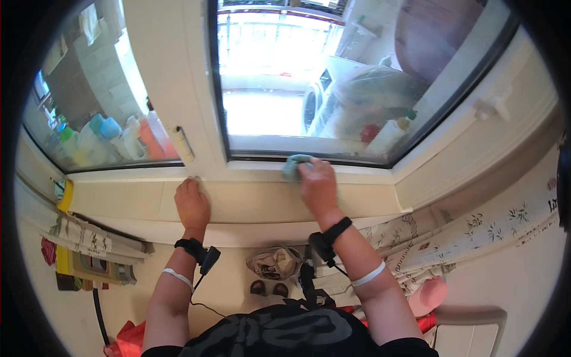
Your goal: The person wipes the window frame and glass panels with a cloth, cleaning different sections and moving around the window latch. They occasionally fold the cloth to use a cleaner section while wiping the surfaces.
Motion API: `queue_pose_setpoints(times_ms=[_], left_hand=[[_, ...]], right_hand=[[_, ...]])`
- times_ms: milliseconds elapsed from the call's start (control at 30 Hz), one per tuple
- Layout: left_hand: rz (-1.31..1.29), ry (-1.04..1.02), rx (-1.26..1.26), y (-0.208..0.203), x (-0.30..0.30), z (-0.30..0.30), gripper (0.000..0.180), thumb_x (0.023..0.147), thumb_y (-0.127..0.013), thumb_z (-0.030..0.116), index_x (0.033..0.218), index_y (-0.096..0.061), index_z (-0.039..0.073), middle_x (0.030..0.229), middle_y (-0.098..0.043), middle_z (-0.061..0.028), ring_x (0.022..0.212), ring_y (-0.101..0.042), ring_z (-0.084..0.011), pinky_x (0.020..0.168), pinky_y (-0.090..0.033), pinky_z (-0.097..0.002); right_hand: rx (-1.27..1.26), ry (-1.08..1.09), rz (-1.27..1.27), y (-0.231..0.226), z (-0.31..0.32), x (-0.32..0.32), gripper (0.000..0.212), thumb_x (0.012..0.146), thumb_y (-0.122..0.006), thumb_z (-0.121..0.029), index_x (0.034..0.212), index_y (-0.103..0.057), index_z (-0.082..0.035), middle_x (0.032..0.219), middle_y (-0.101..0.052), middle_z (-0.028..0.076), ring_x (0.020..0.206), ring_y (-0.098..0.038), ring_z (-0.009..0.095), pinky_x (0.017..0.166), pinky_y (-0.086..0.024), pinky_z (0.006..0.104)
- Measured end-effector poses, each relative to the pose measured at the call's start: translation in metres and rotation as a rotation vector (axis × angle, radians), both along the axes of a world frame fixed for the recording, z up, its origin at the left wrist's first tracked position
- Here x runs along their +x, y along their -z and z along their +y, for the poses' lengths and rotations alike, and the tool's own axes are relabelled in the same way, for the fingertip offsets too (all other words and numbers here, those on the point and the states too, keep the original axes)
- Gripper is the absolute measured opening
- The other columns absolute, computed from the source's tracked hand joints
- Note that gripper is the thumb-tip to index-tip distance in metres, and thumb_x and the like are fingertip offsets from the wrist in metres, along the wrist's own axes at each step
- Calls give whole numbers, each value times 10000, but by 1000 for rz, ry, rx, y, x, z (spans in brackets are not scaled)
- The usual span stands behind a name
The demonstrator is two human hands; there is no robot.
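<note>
My right hand (320,185) grips a bunched light green cloth (295,168), pressed against the lower part of the white window frame (256,171), just under the right pane. The fingers close over the cloth's right side, and part of it sticks out to the left. My left hand (193,205) rests on the cream windowsill (244,199), fingertips close to the bottom of the frame. It holds nothing that I can see, and its fingers lie forward on the sill. A white window handle (183,143) is on the frame post above it.
Behind the left pane stand several bottles (113,137). A washing machine (312,104) and a plastic-covered bundle (369,98) show through the right pane. Patterned curtains (493,223) hang on both sides. A bag (275,263) lies on the floor by my feet.
</note>
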State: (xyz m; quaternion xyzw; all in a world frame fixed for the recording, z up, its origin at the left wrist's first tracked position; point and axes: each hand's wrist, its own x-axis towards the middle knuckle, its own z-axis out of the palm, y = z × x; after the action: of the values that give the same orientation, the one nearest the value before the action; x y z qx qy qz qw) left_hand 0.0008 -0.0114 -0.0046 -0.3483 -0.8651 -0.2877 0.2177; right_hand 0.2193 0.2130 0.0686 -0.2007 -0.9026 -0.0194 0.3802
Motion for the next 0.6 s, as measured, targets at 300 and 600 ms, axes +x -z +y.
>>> queue_pose_setpoints(times_ms=[300, 600], left_hand=[[-50, 43, 24, -9, 6, 5, 298, 772, -552, 34, 1069, -563, 19, 1163, -560, -154, 1107, -498, -340, 950, -385, -448], [-72, 16, 20, -12, 5, -3, 294, 773, -555, 36, 1067, -564, 19, 1169, -561, -155, 1118, -492, -338, 962, -375, -445]], right_hand=[[4, -124, -122, 4, -69, -117, 126, 745, -570, -104, 849, -637, -81, 916, -569, 116, 901, -548, 278, 751, -449, 384], [69, -159, -149, -13, -13, -42, 74, 756, -582, -98, 820, -614, -78, 868, -576, 117, 837, -575, 290, 724, -456, 408]])
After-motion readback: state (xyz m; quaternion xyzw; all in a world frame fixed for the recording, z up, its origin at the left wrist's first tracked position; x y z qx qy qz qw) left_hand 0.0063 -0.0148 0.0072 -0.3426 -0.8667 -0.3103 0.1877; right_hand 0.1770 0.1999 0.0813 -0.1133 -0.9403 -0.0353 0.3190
